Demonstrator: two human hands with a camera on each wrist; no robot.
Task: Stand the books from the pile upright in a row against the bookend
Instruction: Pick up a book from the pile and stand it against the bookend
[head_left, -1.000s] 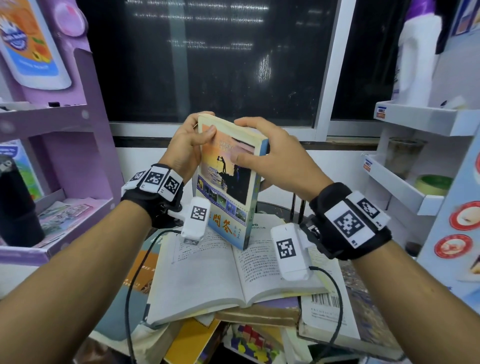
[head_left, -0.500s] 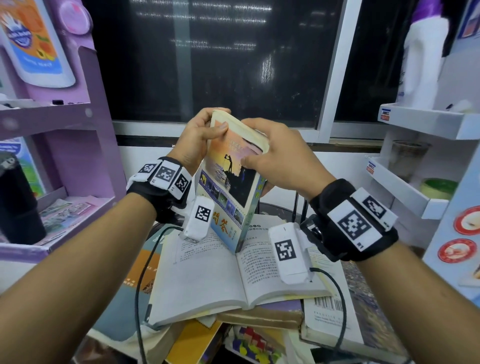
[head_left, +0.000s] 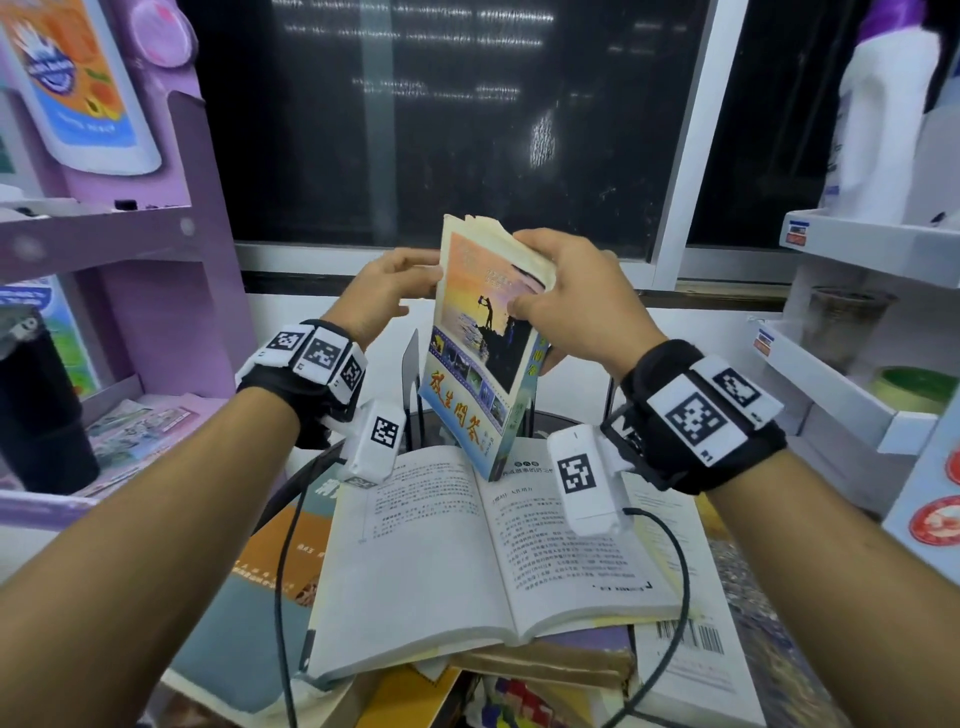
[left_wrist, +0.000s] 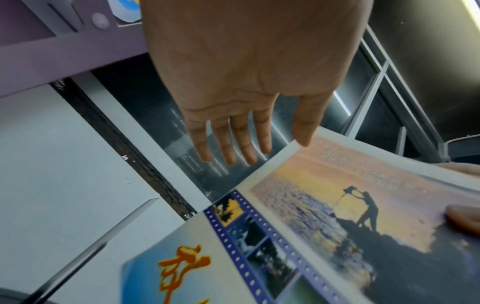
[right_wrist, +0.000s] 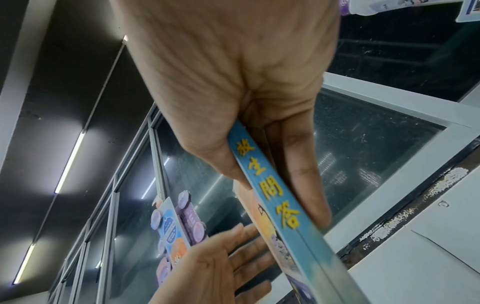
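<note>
Book (head_left: 480, 348) gripped by right hand (head_left: 576, 296); left hand (head_left: 387, 291) alongside.

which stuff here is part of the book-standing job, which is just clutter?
Job:
- sunset-cover book, gripped by right hand
- left hand, open beside it
- open book on the pile
- bookend

Clutter:
- purple shelf
- white bottle
- black flask

Bookend (head_left: 410, 371): we see only a thin edge left of the held book (head_left: 480, 358); its base is hidden.
Book foot: hidden by the open book (head_left: 467, 545).
Pile beneath open book: titles unreadable, cut off below.
</note>
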